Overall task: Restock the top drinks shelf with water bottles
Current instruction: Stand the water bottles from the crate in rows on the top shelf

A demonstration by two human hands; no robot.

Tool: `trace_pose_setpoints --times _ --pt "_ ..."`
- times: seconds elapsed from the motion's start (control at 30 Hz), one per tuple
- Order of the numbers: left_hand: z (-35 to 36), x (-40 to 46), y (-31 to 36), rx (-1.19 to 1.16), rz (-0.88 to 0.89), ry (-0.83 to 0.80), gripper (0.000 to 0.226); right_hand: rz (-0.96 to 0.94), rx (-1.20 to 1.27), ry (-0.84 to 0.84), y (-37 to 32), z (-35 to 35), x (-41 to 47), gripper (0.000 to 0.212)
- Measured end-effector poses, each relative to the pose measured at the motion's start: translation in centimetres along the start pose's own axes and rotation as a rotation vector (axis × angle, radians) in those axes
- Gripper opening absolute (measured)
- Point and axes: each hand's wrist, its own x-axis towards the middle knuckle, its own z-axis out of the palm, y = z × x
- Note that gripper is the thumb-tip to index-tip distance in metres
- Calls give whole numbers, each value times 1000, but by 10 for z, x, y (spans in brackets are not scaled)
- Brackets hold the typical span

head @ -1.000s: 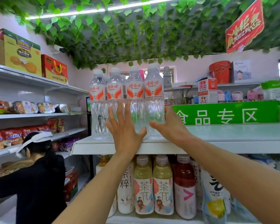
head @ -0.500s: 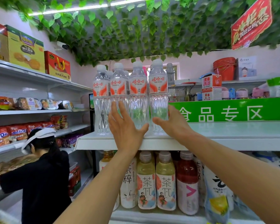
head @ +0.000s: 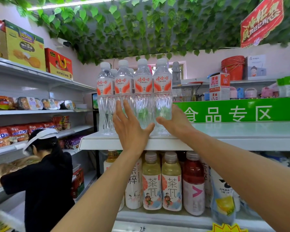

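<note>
Several clear water bottles (head: 143,91) with white caps and orange-and-white labels stand in a tight row at the left end of the white top shelf (head: 241,131), with more behind them. My left hand (head: 131,129) has its fingers straight and spread, pressing flat against the lower part of the front bottles. My right hand (head: 176,123) lies against the base of the rightmost bottle (head: 162,87), thumb in front and fingers along its right side.
The shelf below holds tea bottles (head: 161,181) and a red drink (head: 193,185). A green sign (head: 238,111) runs along the back of the top shelf. A person in black with a white visor (head: 40,173) bends at the snack shelves on the left. Leaves hang overhead.
Both hands stay at the bottles' lower parts; the left fingers are spread a little less. The view has shifted slightly, so the bottles and shelf sit a bit further right and up.
</note>
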Motion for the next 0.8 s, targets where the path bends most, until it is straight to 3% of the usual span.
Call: trace_pose_setpoints --times 0.13,0.3,0.43,0.8 --pt "1 0 -1 -10 -4 -3 119 -5 60 -20 2 -5 2 54" --pt "4 -1 -5 -22 68 33 110 94 376 -6 1 -20 18 51" --pt "7 0 -6 -62 80 36 102 -15 214 -106 10 -6 16 65" --pt "6 -1 -5 -47 67 19 93 -162 239 -144 18 -15 14 34"
